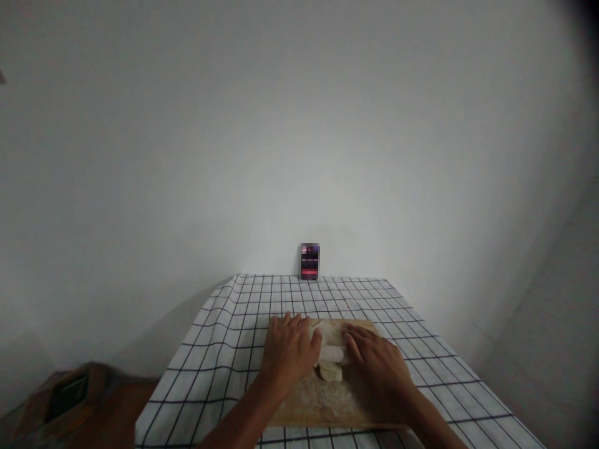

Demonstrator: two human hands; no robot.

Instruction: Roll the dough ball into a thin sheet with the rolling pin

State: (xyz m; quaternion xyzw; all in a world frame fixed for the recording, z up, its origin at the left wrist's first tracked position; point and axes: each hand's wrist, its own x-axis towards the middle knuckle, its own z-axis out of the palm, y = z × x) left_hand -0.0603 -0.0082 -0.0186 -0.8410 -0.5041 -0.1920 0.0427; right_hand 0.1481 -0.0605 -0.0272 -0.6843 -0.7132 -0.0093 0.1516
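Note:
A pale rolling pin (331, 354) lies crosswise on a floured wooden board (327, 408). Its middle shows between my hands; the ends are hidden under them. My left hand (291, 346) rests palm down over the left end, fingers stretched forward and thumb pointing toward the middle. Over the right end lies my right hand (374, 355), flat, its fingers extended and angled inward. A piece of cream-coloured dough (330, 372) sticks out from under the near side of the pin. White flour dusts the board around it.
A black-and-white checked cloth (224, 349) covers the table. At its far edge a phone (309, 261) with a lit screen leans upright against the white wall (299, 137). A brown object with a dark panel (70, 396) stands low at the left.

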